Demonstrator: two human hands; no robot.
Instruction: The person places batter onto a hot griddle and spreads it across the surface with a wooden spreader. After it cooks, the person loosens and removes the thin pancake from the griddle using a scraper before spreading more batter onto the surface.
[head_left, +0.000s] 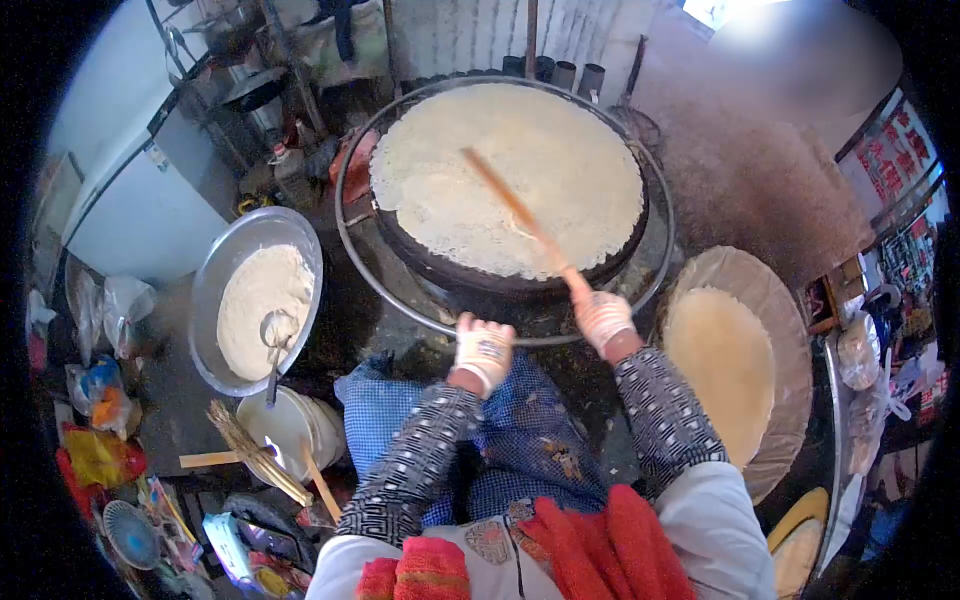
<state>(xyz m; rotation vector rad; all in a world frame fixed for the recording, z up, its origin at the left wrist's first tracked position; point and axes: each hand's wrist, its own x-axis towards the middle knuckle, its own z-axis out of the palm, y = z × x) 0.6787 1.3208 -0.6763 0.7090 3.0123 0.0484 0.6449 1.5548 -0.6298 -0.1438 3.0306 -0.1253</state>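
Observation:
My right hand, in a whitish glove, is closed round the handle of a long flat wooden spatula. The spatula slants up and left over a broad pale sheet of batter, which covers most of a round dark griddle. Around the griddle runs a metal ring. At the ring's near side, my gloved left hand has its fingers curled over the tube. Part of the ring is hidden behind that hand.
On the left stands a metal basin of pale batter with a ladle in it. Below it are a white bucket and a straw brush. A large round pancake lies on a lined round tray at right.

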